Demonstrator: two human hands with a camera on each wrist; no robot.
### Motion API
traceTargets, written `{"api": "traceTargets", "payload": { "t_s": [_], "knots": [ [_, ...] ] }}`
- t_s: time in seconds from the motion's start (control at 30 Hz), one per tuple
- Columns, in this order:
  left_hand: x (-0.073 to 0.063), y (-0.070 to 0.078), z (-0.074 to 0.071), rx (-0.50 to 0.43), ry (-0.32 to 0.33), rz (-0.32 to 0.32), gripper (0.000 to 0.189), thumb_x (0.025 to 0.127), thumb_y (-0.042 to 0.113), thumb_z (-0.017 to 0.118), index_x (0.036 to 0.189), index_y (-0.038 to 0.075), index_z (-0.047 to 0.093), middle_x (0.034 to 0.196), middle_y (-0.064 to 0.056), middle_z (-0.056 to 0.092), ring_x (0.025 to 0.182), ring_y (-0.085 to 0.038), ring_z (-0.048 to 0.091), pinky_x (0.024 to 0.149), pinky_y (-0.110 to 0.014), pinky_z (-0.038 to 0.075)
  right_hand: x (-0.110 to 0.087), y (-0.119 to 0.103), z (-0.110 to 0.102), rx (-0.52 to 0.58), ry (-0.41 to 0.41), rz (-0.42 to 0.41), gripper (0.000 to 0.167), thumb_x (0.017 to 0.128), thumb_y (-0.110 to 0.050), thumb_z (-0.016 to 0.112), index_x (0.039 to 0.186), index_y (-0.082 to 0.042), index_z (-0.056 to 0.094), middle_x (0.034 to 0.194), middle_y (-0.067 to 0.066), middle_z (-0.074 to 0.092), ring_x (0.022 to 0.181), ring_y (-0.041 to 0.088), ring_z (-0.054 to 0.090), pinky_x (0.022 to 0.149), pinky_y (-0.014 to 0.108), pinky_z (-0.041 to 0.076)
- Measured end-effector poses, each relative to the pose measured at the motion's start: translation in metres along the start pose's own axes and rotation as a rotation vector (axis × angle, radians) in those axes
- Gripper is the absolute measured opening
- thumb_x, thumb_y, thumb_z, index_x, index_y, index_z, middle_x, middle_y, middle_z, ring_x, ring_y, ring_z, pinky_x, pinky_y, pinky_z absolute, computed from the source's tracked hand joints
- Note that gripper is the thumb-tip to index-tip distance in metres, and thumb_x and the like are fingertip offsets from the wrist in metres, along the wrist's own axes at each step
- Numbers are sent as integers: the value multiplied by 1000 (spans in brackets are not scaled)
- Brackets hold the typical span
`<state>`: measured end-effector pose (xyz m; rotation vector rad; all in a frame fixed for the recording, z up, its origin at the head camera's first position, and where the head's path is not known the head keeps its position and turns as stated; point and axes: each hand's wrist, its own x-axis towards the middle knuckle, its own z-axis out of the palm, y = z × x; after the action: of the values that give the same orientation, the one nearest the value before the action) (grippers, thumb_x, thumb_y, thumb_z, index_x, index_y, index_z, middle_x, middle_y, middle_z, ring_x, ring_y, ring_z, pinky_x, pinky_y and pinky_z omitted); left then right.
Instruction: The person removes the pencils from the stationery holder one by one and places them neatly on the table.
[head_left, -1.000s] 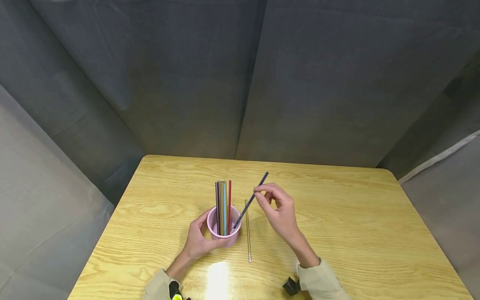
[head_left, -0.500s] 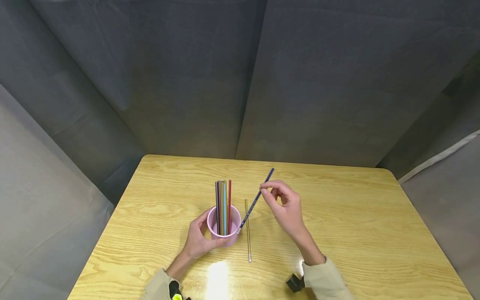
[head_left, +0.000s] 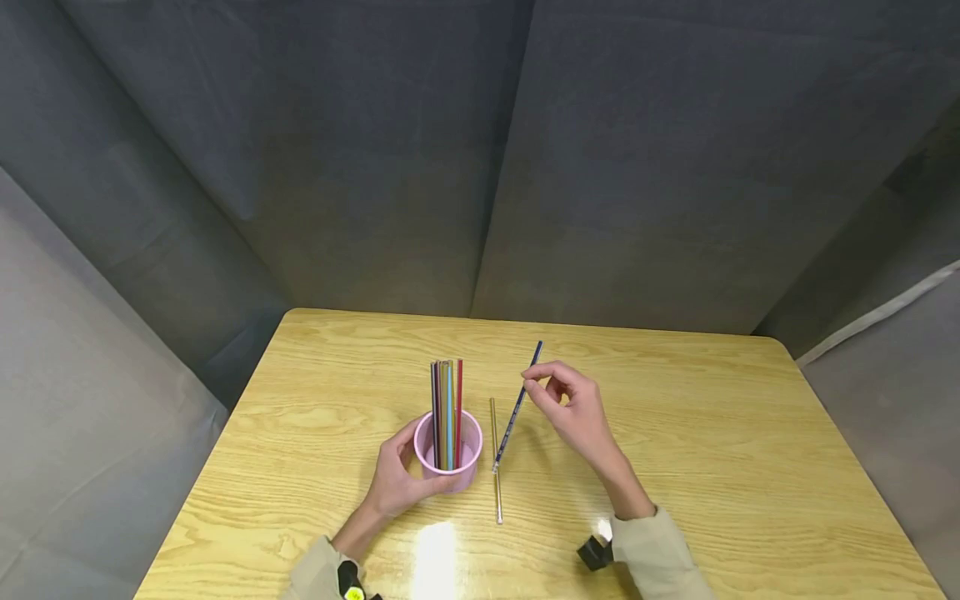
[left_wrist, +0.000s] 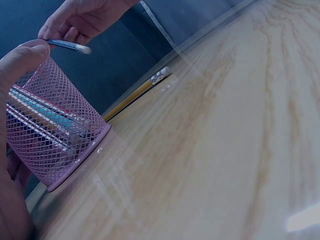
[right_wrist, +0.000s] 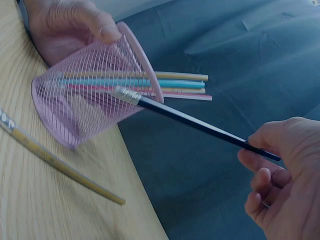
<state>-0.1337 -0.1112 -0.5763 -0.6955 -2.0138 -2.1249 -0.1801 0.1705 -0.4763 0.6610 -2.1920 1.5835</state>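
Observation:
A pink mesh pencil cup point(head_left: 457, 482) stands on the table, and my left hand point(head_left: 399, 482) grips it around its left side. Inside it several pencils point(head_left: 448, 417) stand upright, among them light blue, red, yellow and dark ones. Between thumb and forefinger my right hand point(head_left: 572, 408) pinches a dark blue pencil point(head_left: 514, 414) near its upper end. This pencil slants, its white eraser end down, in the air to the right of the cup and outside it. A yellow pencil point(head_left: 498, 500) lies on the table just right of the cup; in the right wrist view its eraser end is partly cut off.
The wooden table point(head_left: 712, 433) has rounded far corners. Grey curtains point(head_left: 375, 167) hang behind it and at both sides. A black wrist device point(head_left: 595, 553) sits by the right sleeve, and bright light reflects off the table's near part.
The dark blue pencil's eraser end has come out of the cup over its rim and moved right, above the yellow pencil. My right hand has shifted right with it; the left hand has stayed still.

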Motion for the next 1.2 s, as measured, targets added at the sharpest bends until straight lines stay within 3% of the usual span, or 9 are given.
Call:
{"api": "traceTargets", "payload": {
  "t_s": [0.2, 0.6, 0.93, 1.2],
  "knots": [
    [0, -1, 0, -1, -6, 19, 85, 67, -5, 91, 144, -3, 55, 135, -25, 65, 127, -23, 63, 114, -33, 49, -1, 7, -5, -88, -77, 105, 14, 94, 3, 73, 103, -8, 77, 85, 4, 67, 59, 11, 42, 51, 18, 34],
    [0, -2, -1, -4, -8, 37, 86, 67, -6, 91, 145, -5, 54, 136, -27, 64, 126, -23, 63, 113, -33, 50, -4, 28, -4, -248, -238, 203, 11, 95, -3, 74, 101, -12, 76, 88, 1, 71, 56, 5, 40, 50, 20, 34],
    [1, -2, 0, -9, -5, 47, 86, 66, -7, 91, 144, -6, 54, 135, -28, 64, 126, -23, 63, 113, -33, 50, -9, 35, 5, -249, -351, 253, 9, 95, -3, 74, 98, -10, 77, 89, 2, 74, 55, 5, 41, 48, 19, 34],
    [0, -1, 0, -14, -2, 14, 85, 66, -6, 90, 144, -5, 55, 136, -27, 64, 126, -23, 63, 114, -33, 49, -15, 41, 13, -220, -422, 298, 7, 96, -4, 72, 100, -8, 76, 89, 2, 74, 60, 7, 46, 51, 19, 39]
  ]
}}
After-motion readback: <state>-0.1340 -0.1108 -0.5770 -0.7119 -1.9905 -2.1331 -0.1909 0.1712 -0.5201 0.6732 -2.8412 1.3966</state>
